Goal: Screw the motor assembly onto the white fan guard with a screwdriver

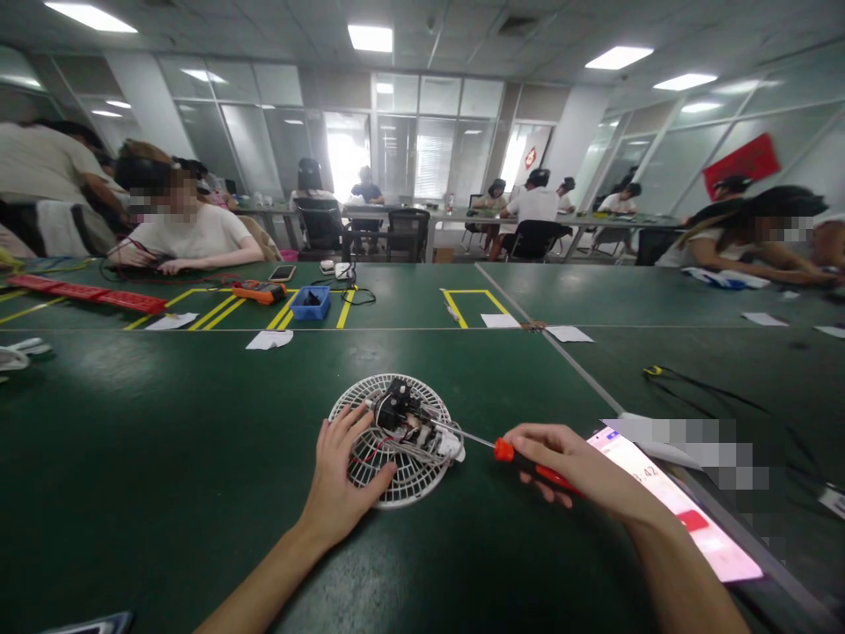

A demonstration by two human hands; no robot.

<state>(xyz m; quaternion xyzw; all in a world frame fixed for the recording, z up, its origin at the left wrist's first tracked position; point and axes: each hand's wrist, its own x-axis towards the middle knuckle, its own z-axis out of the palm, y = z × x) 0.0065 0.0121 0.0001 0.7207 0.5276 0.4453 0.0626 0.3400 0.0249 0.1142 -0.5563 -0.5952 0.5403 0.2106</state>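
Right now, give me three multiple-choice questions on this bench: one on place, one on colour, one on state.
1. Where does the fan grille lie?
A. on the green table
B. in the blue bin
C. on a chair

2. What colour is the screwdriver handle?
A. yellow
B. red
C. black

3. What is the left hand doing?
A. hanging free
B. holding a phone
C. resting on the grille

Answers: 1 A, the grille sits flat on the table. 2 B, the handle in the right hand is red. 3 C, its fingers lie across the grille.
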